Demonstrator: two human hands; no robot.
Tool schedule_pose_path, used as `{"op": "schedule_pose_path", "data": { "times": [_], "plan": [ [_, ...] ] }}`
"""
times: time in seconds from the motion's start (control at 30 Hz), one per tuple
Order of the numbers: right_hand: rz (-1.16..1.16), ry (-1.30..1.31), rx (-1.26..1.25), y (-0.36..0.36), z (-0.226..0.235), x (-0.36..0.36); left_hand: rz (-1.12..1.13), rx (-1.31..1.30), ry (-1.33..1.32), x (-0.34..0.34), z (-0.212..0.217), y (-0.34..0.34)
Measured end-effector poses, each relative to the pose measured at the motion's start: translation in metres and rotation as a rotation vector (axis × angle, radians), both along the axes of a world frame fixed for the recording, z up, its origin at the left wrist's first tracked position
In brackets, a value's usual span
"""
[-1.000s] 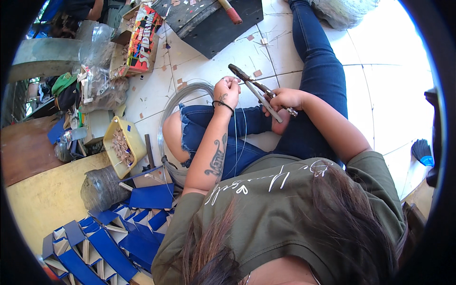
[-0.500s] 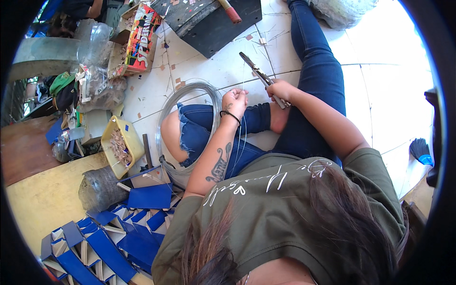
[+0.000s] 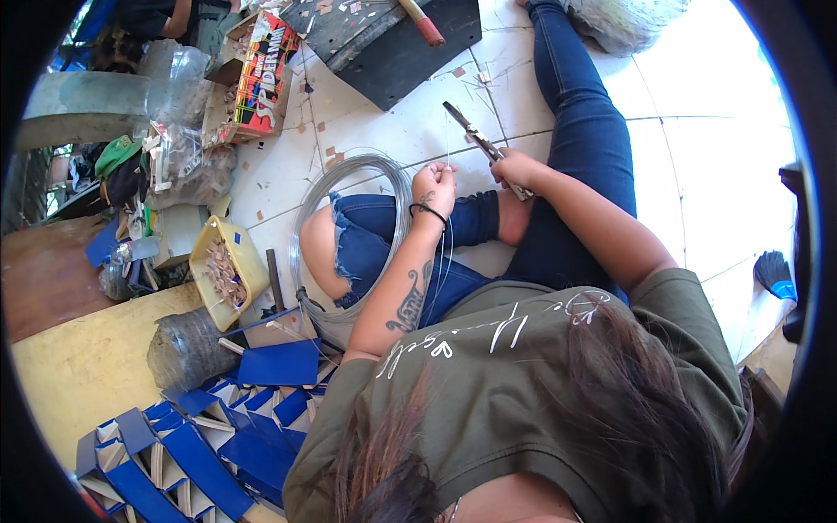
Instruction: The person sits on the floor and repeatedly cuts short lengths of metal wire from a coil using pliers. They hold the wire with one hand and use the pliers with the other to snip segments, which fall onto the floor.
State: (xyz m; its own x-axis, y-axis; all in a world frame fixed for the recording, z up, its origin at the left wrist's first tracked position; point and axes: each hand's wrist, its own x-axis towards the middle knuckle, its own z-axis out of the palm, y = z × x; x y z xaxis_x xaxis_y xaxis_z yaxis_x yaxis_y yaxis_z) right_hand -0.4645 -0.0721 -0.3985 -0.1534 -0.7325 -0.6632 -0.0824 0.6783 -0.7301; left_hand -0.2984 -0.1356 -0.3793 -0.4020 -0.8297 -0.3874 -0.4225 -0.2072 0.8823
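Note:
I sit on a white tiled floor in blue jeans. My left hand (image 3: 433, 186) pinches a thin metal wire that runs from a large wire coil (image 3: 353, 179) looped around my bent left knee. My right hand (image 3: 516, 171) grips the handles of pliers (image 3: 472, 133), whose jaws point up and left, apart from the left hand. The wire end between the hands is too thin to trace clearly.
A yellow tub (image 3: 228, 270) of small pieces stands left of the knee. Blue folded card pieces (image 3: 187, 436) pile at lower left. A dark board (image 3: 392, 39) and a colourful box (image 3: 261, 74) lie further off. A brush (image 3: 774, 275) lies at right.
The pliers have swung from near the left hand out to the upper right. The left hand has dropped slightly toward the knee with the wire. The view has shifted a little.

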Motion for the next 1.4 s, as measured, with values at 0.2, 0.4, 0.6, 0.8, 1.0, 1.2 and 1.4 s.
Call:
{"op": "schedule_pose_path", "data": {
  "times": [0.2, 0.4, 0.6, 0.8, 1.0, 1.2, 1.4],
  "plan": [
    [0.034, -0.425, -0.139, 0.014, 0.016, -0.008, 0.096, 0.038, 0.166, 0.008, 0.011, -0.017],
    [0.177, -0.404, -0.152, 0.016, 0.036, -0.006, 0.047, -0.017, 0.117, 0.006, 0.017, -0.022],
    [0.163, -0.543, -0.091, 0.016, 0.028, -0.004, -0.036, -0.189, -0.005, 0.002, 0.018, -0.016],
    [0.094, -0.382, -0.014, 0.010, 0.010, 0.001, -0.032, -0.021, 0.062, 0.001, 0.022, -0.021],
    [0.088, -0.116, -0.082, 0.009, 0.009, 0.003, -0.013, 0.329, 0.143, 0.007, 0.026, -0.013],
    [0.032, 0.007, -0.100, 0.007, 0.009, 0.014, 0.053, 0.209, 0.085, 0.002, 0.014, -0.006],
    [0.020, -0.002, -0.051, 0.005, 0.006, 0.013, 0.083, 0.170, 0.055, -0.001, 0.005, -0.008]
  ]
}}
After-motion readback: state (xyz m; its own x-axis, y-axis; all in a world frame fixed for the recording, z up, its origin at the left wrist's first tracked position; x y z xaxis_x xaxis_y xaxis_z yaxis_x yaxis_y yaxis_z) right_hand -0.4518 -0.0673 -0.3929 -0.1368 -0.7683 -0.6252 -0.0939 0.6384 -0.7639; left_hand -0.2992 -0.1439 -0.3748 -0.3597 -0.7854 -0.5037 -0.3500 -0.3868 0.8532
